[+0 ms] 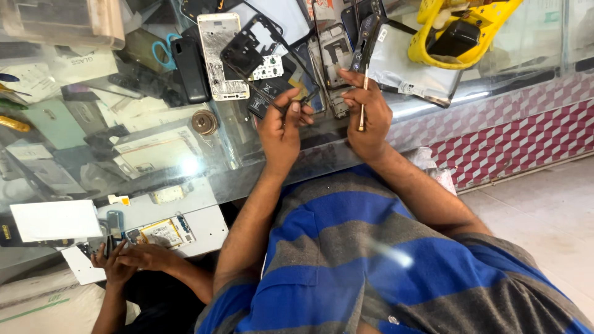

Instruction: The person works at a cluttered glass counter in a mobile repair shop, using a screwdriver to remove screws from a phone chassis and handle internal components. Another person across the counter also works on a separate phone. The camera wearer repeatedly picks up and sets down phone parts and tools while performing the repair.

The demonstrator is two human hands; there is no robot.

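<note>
Glass counter point(204, 154), strewn with phone parts; left hand point(283, 127) pinching dark tweezers point(307, 98) over an opened phone point(336, 62) at the far edge; right hand point(366, 114) closed round a thin screwdriver point(363, 99), upright; white phone frame point(221, 55) beside; another person's hands point(127, 256) below on a white board point(204, 226)

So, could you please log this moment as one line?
left hand: grips dark phone part | right hand: holds thin screwdriver | surface: glass counter

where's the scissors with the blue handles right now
Head view, upper left: the scissors lie on the glass counter, just left of the black phone.
</note>
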